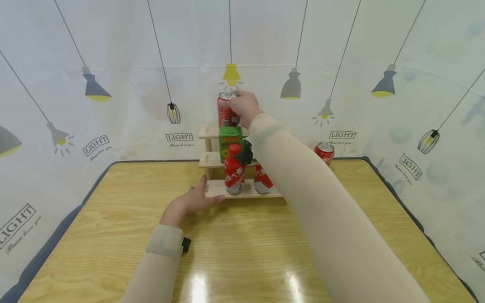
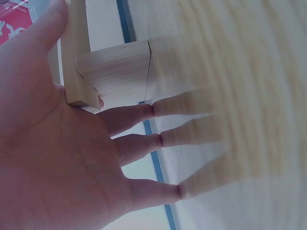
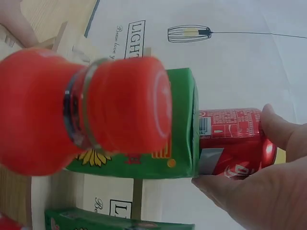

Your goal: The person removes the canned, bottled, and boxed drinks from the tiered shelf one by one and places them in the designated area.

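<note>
My right hand (image 1: 246, 107) grips a red soda can (image 1: 225, 110) near its top, over the upper tier of a small wooden step shelf (image 1: 208, 131). In the right wrist view the thumb and fingers lie on opposite sides of the can (image 3: 230, 136), and a green drink carton (image 3: 180, 120) hides its lower end. My left hand (image 1: 191, 201) rests at the shelf's lower left end, fingers spread and straight. In the left wrist view its thumb lies along the bottom board (image 2: 79, 88), with three fingertips on the table.
A red-capped bottle (image 1: 234, 170) stands on the bottom tier, with another red bottle (image 1: 262, 180) beside it, partly behind the right sleeve. The green carton (image 1: 230, 143) is on the middle tier. Another red can (image 1: 325, 152) stands right of the shelf, near the wooden table's (image 1: 132, 202) back edge.
</note>
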A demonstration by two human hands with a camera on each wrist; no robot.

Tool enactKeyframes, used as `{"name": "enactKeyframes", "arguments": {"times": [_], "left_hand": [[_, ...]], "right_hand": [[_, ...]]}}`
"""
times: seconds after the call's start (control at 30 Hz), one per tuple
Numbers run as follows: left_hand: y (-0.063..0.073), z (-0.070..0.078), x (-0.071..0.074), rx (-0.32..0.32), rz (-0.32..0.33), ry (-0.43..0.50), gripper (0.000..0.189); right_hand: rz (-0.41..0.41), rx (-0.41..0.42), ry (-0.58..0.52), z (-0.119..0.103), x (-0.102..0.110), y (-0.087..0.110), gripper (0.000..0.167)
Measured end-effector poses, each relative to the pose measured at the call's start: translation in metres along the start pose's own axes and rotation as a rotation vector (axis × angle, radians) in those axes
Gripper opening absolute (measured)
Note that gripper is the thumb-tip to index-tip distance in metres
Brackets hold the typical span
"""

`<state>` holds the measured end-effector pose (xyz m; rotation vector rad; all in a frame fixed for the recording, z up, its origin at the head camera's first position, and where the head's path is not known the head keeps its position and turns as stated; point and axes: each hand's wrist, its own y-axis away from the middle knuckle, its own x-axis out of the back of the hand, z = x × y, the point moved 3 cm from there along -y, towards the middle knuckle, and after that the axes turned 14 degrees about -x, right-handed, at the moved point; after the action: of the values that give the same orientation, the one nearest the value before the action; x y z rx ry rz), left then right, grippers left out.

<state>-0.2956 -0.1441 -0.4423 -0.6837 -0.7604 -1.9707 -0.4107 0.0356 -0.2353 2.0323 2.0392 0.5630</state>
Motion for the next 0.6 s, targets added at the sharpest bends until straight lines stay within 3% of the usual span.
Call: {"name": "enactKeyframes", "arguments": {"times": [0.37,0.6], "left_hand": [[0.000,-0.001,0.000,0.008,0.004,-0.016,0.127],[0.000,-0.005,0.001,0.008,0.003,-0.001,0.129]], "right_hand": [[-0.082,-0.017,-0.003,-0.004,0.020,0.012,0.060],[-0.108,-0.054,0.116,-0.004,0.029,0.013,0.058]]}}
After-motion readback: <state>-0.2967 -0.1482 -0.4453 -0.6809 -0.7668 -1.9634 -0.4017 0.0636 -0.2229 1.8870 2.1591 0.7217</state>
